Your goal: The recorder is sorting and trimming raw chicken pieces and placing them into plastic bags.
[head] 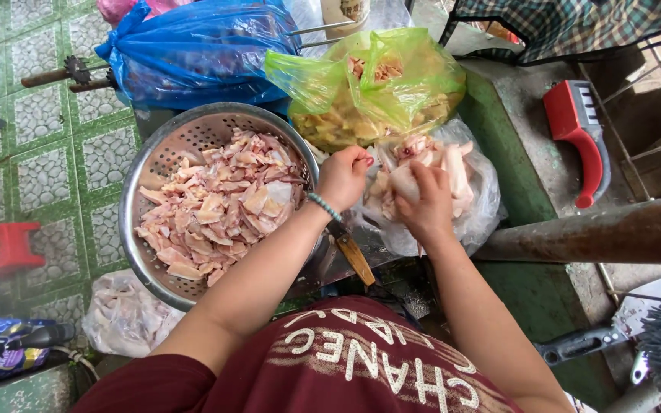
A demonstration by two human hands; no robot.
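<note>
My left hand point(343, 177) is closed, fingers pinched, just right of a metal colander point(135, 200) full of cut raw chicken pieces point(222, 203); I cannot tell whether it holds anything. A bead bracelet circles that wrist. My right hand point(425, 201) grips a pale piece of raw chicken point(405, 180) over a clear plastic bag point(480, 200) holding more raw chicken. A knife with a wooden handle point(355, 258) lies on the surface under my left wrist.
A green bag point(392, 76) of yellowish meat and a blue bag point(196, 50) sit behind. A red-handled tool point(584, 138) lies right. A rusty pipe point(598, 233) crosses at right. Another clear bag of chicken point(124, 315) and a red stool point(3, 247) rest on the tiled floor.
</note>
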